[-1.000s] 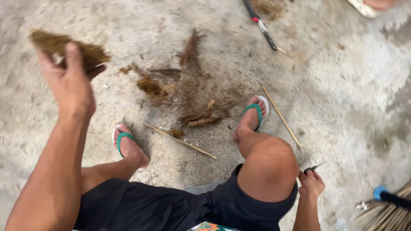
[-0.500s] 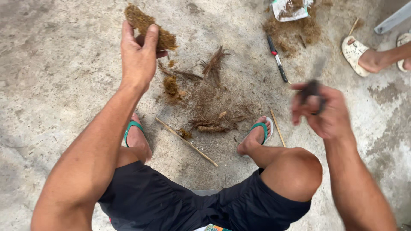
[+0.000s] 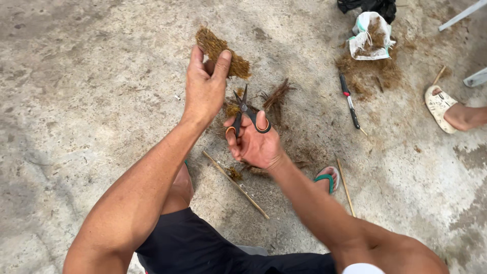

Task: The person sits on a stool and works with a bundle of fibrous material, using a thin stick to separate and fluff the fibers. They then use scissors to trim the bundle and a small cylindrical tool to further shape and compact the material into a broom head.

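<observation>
Left hand (image 3: 205, 83): raised, fingers and thumb pinched closed on a flat tuft of brown fibre (image 3: 222, 50). The tuft stands above the fingertips and leans away to the hand's right side; the thumb presses it from the near side.

Right hand (image 3: 253, 144): just below and to the right of the left hand, palm turned toward the camera. It is curled through the handles of a pair of scissors (image 3: 246, 112) — thumb in one black loop, a finger in the other. The blades stand slightly apart, tips pointing up toward the heel of the left hand and the lower edge of the tuft. Whether the blades touch the fibre cannot be told; they appear just short of it.

Surroundings, taken from the right hand: directly behind it on the concrete floor (image 3: 91, 101) lies a scatter of dark husk scraps (image 3: 276, 94). Below and to its left, a thin stick (image 3: 236, 184) lies slantwise. Further right, a red-and-black handled tool (image 3: 349, 101) lies on the ground, and beyond that a white bag (image 3: 373, 35) sits atop a heap of loose fibre. The person's own foot in a green-strapped sandal (image 3: 326, 179) shows below the right wrist — a second stick (image 3: 346, 186) just beside it. At the far right edge, another person's foot in a white sandal (image 3: 440, 106).
</observation>
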